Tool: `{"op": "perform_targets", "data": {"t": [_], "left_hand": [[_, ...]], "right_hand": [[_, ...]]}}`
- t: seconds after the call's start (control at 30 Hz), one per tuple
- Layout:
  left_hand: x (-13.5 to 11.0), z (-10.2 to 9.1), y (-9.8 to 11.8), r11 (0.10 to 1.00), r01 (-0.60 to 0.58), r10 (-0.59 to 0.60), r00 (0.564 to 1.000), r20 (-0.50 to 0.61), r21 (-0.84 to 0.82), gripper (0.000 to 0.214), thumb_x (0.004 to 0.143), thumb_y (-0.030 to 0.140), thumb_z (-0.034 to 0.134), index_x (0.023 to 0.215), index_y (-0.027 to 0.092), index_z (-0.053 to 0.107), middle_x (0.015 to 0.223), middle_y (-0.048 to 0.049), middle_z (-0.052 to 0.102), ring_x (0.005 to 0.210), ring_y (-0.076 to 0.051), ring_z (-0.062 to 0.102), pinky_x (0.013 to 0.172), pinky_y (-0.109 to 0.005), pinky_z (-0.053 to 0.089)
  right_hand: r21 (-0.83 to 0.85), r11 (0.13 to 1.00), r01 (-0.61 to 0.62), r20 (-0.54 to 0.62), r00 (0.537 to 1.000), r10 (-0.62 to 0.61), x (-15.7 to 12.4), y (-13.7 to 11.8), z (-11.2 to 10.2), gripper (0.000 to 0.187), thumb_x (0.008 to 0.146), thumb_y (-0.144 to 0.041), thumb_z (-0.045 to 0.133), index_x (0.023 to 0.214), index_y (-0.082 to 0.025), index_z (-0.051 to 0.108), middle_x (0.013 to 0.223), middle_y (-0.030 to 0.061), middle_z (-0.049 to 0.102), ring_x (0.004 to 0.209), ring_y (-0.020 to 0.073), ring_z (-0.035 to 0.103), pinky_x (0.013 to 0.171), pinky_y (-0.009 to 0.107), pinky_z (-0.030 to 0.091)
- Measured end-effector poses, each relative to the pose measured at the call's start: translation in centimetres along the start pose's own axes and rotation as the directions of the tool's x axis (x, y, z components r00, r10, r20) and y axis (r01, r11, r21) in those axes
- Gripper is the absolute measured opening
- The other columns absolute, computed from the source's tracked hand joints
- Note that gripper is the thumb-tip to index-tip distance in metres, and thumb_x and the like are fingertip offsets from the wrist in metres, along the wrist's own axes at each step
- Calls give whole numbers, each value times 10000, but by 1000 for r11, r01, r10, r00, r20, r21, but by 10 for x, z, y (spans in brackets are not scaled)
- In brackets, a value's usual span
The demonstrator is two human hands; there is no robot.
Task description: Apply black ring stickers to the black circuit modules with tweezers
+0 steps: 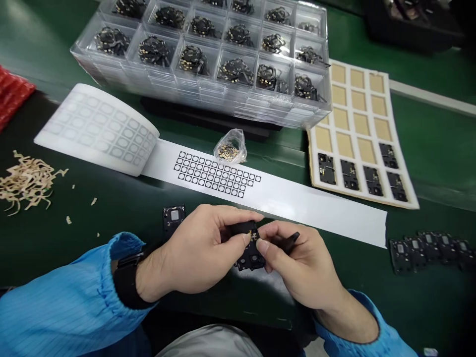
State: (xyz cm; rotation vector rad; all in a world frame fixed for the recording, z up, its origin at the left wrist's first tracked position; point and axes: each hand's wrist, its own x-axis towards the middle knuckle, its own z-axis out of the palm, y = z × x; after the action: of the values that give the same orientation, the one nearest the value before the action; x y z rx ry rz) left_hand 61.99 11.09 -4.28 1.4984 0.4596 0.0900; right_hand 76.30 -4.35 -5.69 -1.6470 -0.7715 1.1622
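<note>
Both hands meet low in the middle of the view over a green mat. My left hand (203,250) is closed on a small black plastic frame part (250,259), gripping its top between thumb and fingers. My right hand (297,260) pinches at the same part's upper edge, where a tiny gold-coloured piece sits, and also carries a slim black tool (290,239) sticking out past its fingers. A second black frame part (173,218) lies on the mat just left of my left hand.
A white sticker strip (297,201) with black square rings unrolls from a roll (97,128). Behind it are a small bag of gold pieces (229,148), stacked clear trays of black parts (208,59), a tan-pad card (359,134), a row of black parts (431,250) and paper scraps (26,181).
</note>
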Motion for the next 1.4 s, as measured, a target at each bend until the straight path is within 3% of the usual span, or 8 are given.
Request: {"op": "perform_targets", "data": {"t": [0.47, 0.77, 0.87, 0.93, 1.07, 1.2, 1.3, 1.4], "left_hand": [[-4, 1, -3, 997, 75, -75, 997, -27, -13, 322, 942, 138, 656, 1230, 236, 762, 1071, 7, 806, 914, -140, 748, 794, -224, 600], [1, -1, -2, 968, 135, -132, 991, -26, 212, 22, 900, 204, 661, 899, 193, 643, 709, 53, 639, 620, -100, 561, 557, -220, 441], [1, -3, -5, 889, 56, -43, 998, -40, 455, 29, 913, 190, 637, 929, 212, 647, 730, 60, 662, 621, -106, 584, 579, -240, 435], [0, -3, -7, 767, -27, 68, 997, -40, 641, 73, 934, 183, 615, 973, 217, 667, 778, 44, 684, 660, -128, 606, 626, -273, 442], [-3, -3, -9, 490, -79, 167, 986, -4, 868, 85, 965, 232, 610, 967, 186, 682, 851, -17, 681, 739, -199, 635, 644, -337, 454], [-5, -3, -12, 427, -49, 115, 993, 0, 903, 135, 975, 303, 644, 1021, 186, 694, 966, -45, 675, 789, -214, 653, 666, -353, 505], [-3, -5, -15, 444, -95, 128, 991, 41, 891, 170, 979, 316, 670, 1088, 189, 698, 1020, -53, 675, 862, -218, 674, 740, -362, 565], [2, -10, -15, 401, -173, 269, 961, 64, 900, 208, 998, 313, 654, 1137, 166, 707, 1080, -86, 701, 962, -243, 689, 860, -405, 605]], "right_hand": [[20, 999, 33, -18, 999, -33, -2, -4, -3, 138, 940, -257, 674, 841, -165, 704, 580, -32, 578, 513, 94, 468, 492, 211, 396], [-196, 975, 104, -83, 989, -122, -2, 2, -4, 121, 973, -287, 693, 907, -203, 750, 712, 6, 717, 608, 148, 628, 562, 261, 488], [-343, 930, 134, -259, 938, -231, 1, 6, -6, 70, 949, -281, 739, 952, -212, 748, 795, 14, 741, 676, 165, 666, 649, 289, 529], [-372, 914, 159, -336, 895, -293, 3, 7, -9, 68, 968, -286, 727, 1001, -229, 743, 896, 28, 750, 782, 186, 689, 734, 309, 549], [-246, 926, 285, -344, 868, -358, 9, 9, -16, 153, 1057, -312, 607, 1108, -257, 740, 1153, 72, 716, 1092, 256, 686, 968, 404, 554], [-263, 899, 350, -368, 825, -429, 12, 12, -24, 198, 1065, -326, 611, 1156, -272, 779, 1243, 81, 690, 1231, 280, 634, 1025, 430, 529], [-264, 908, 325, -396, 822, -410, 15, 13, -29, 204, 1042, -372, 666, 1162, -265, 791, 1126, 71, 737, 1049, 239, 704, 879, 373, 581], [-139, 954, 267, -439, 847, -301, 22, 8, -29, 258, 993, -465, 728, 1046, -217, 775, 899, 49, 763, 705, 169, 718, 640, 299, 605]]}}
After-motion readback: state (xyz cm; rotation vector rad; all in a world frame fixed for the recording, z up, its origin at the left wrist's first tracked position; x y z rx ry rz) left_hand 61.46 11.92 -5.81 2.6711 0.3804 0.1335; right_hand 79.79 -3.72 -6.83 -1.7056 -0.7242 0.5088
